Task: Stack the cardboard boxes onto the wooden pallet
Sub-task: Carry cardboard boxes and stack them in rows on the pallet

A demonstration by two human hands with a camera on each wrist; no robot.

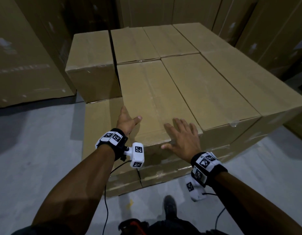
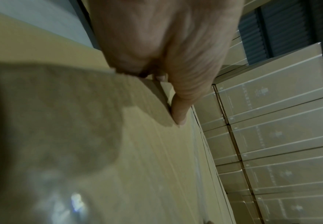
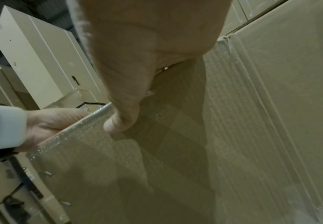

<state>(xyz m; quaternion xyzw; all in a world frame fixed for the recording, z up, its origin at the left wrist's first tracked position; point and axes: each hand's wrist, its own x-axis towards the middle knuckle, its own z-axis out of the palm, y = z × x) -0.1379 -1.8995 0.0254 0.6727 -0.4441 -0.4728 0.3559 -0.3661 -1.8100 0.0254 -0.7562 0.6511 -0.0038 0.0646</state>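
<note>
Cardboard box [image 1: 157,102], the long one nearest the person, lies on the top layer of the stack, flush against its neighbour [image 1: 209,92] on the right. Both hands rest on its near end with fingers spread and straight: the left hand [image 1: 128,120] over the left corner, the right hand [image 1: 182,136] flat on top, likely to square it in line. Only the right wrist view shows the thumb hooked over the taped front edge. No pallet is visible.
</note>
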